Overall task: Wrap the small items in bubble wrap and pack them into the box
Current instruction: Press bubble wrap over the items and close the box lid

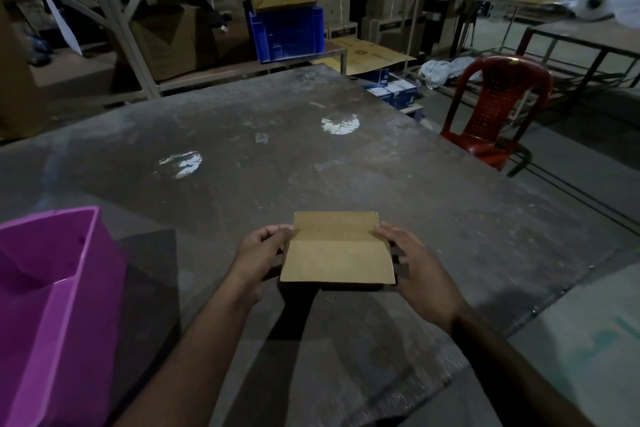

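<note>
Box: you hold the small flat brown cardboard box (337, 253) between both hands, low over the worn grey table (311, 156), near its front edge.
Left grip: your left hand (258, 255) has its fingers curled round the box's left edge, thumb up by the fold line.
Right grip: your right hand (414, 262) clamps the opposite edge, fingers wrapped under the side.
Why held so: a hand on each side lets you square the folded card up, likely to open it for packing.
Box contents: it looks collapsed or shut; nothing shows inside it.
Wrap: a clear bubble wrap sheet (346, 374) lies on the table below your wrists, handy for the wrapping step.
Left of the grip: a bright purple plastic bin (72, 288) stands well apart; its visible inside looks bare, though the bottom is cut off from view.
Small items: none in sight.
Beyond the grip: a red plastic chair (498, 107) stands off to the right of the table's far end.
Progress: early, by my reading; nothing is wrapped or packed yet.
</note>
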### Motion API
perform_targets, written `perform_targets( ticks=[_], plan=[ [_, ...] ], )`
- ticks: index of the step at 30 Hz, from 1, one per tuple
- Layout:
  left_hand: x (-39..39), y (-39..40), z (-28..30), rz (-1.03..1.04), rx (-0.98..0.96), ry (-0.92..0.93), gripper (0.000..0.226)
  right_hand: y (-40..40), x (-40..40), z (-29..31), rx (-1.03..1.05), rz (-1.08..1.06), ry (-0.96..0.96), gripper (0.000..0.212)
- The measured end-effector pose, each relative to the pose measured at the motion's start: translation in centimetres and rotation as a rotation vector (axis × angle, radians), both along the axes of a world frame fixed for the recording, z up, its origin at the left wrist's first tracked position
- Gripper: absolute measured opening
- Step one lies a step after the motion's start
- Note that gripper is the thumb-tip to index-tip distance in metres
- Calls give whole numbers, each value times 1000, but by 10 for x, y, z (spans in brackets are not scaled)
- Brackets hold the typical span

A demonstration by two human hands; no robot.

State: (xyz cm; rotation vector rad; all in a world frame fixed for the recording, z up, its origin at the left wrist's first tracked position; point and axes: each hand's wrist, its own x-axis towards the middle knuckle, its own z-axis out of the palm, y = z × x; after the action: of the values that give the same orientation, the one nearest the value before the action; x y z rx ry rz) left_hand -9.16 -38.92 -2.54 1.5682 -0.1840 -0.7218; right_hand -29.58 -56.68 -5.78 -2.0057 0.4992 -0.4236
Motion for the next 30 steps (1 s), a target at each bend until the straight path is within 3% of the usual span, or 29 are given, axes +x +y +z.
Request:
perform_targets(
  ticks=[6,9,19,24,30],
  plan=[
    [0,0,0,10,-27,20,3,8,3,1,-335,-94,-15,73],
    [0,2,-4,33,-24,23,14,12,2,2,-410,-109,-37,70],
    [0,1,-5,106,-44,86,17,17,7,2,-410,-144,-57,64],
    [2,4,-9,102,-12,-5,5,18,5,2,-437,-139,-51,61],
    [7,9,-16,33,-21,-40,8,24,1,-4,-433,-143,-87,56]
  ],
)
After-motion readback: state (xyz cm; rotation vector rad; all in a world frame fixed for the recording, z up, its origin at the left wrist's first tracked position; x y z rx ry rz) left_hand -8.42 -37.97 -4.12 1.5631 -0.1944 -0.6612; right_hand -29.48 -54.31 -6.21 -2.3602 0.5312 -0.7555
